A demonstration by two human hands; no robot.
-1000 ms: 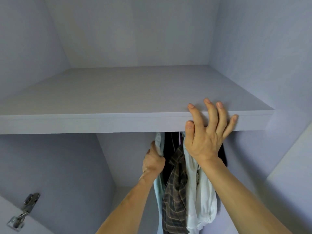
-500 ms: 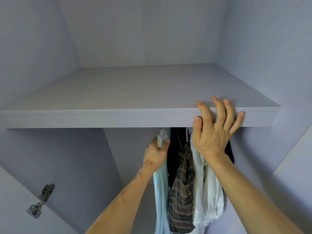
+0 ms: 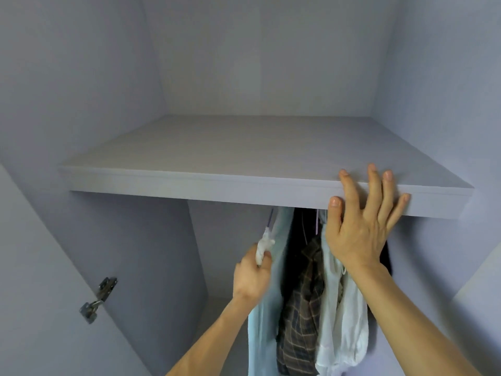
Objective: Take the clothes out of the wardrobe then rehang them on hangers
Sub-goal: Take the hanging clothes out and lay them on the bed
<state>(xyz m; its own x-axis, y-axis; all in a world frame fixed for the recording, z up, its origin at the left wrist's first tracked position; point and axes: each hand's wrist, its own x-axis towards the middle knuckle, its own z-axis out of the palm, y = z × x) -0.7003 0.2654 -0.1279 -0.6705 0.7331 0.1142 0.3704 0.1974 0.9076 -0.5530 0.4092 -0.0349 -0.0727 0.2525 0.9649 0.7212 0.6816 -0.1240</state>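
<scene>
Several garments hang under the wardrobe shelf (image 3: pixel 189 183): a pale blue garment (image 3: pixel 267 321) on the left, a dark plaid shirt (image 3: pixel 302 316) in the middle, a white garment (image 3: pixel 341 327) on the right and a black one behind. My left hand (image 3: pixel 252 278) grips the pale blue garment's bunched white collar near its purple hanger (image 3: pixel 269 219). My right hand (image 3: pixel 360 221) rests with spread fingers on the shelf's front edge. The rail and the hanger hooks are hidden by the shelf.
The wardrobe is pale lilac inside, with side walls close on both sides. A metal door hinge (image 3: pixel 97 299) sits on the left panel. The upper shelf compartment holds nothing visible.
My left hand has drawn the pale blue garment down and to the left, so its purple hanger now shows. The view has shifted right and up. My right hand stays on the shelf edge.
</scene>
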